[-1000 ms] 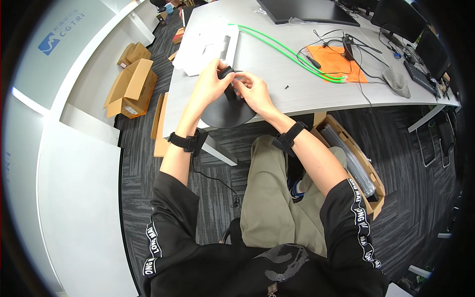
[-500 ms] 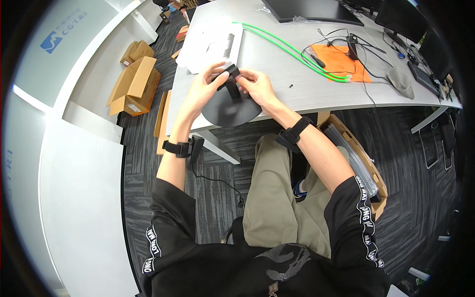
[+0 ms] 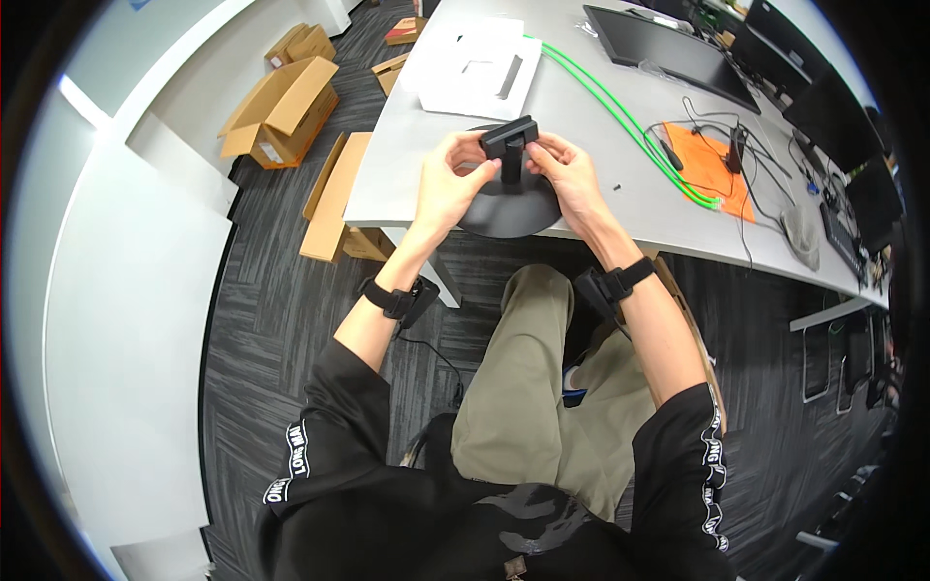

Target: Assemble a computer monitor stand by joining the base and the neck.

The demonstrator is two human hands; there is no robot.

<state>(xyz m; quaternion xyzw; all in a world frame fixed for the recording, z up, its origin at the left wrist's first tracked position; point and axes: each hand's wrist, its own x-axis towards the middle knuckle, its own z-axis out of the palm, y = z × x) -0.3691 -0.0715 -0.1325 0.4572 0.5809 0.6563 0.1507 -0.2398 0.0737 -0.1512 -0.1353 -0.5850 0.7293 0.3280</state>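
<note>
A black monitor stand (image 3: 511,210) with a round base rests near the front edge of the grey table (image 3: 387,194). Its upright neck carries a wide block (image 3: 510,137) at the top. My left hand (image 3: 448,186) closes on the left end of that block, thumb against the neck. From the other side, my right hand (image 3: 572,181) pinches the stand just below the block with thumb and fingertips. Some fingers of both hands are hidden behind it. A tiny dark piece (image 3: 617,187), too small to name, lies right of my right hand.
White packing foam (image 3: 481,82) lies behind the stand. Green cables (image 3: 620,111), an orange sheet (image 3: 693,160) with black cords and a flat black monitor (image 3: 668,53) are on the right. Open cardboard boxes (image 3: 281,111) stand on the floor at left.
The block atop the stand has turned and now shows its broad side. Both hands still hold the stand. My view has swung, so the table sits farther right and tilted.
</note>
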